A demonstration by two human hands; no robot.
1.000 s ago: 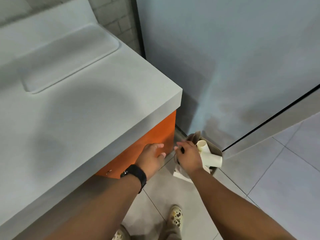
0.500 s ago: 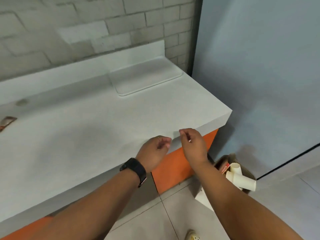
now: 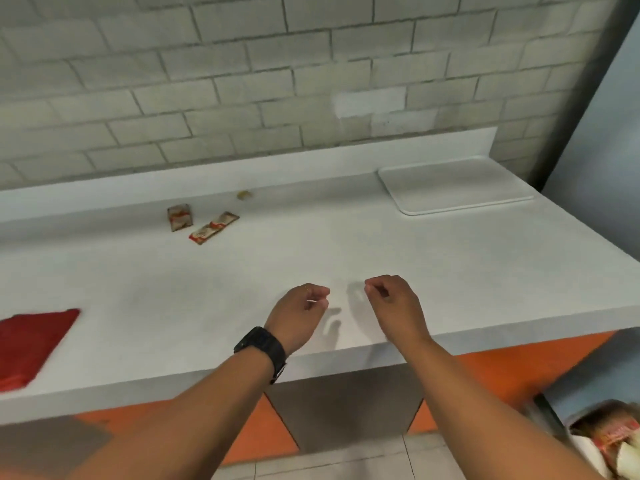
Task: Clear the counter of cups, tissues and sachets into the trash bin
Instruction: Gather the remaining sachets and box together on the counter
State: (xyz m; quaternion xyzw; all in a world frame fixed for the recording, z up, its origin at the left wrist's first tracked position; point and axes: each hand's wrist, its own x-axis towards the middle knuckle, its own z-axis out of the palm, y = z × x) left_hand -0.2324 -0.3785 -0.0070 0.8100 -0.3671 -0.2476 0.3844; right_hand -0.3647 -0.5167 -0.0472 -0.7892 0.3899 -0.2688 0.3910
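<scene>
Left hand: fingers loosely curled, holding nothing, above the desk.
Right hand: likewise curled and empty.
Sachets: two lying far left on desk.

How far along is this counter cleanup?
Partly done: the bin on the floor already holds wrappers and pale paper. Both the left hand and right hand are loosely curled over the counter, holding nothing. Left: two sachets and a small scrap near the back.
</scene>
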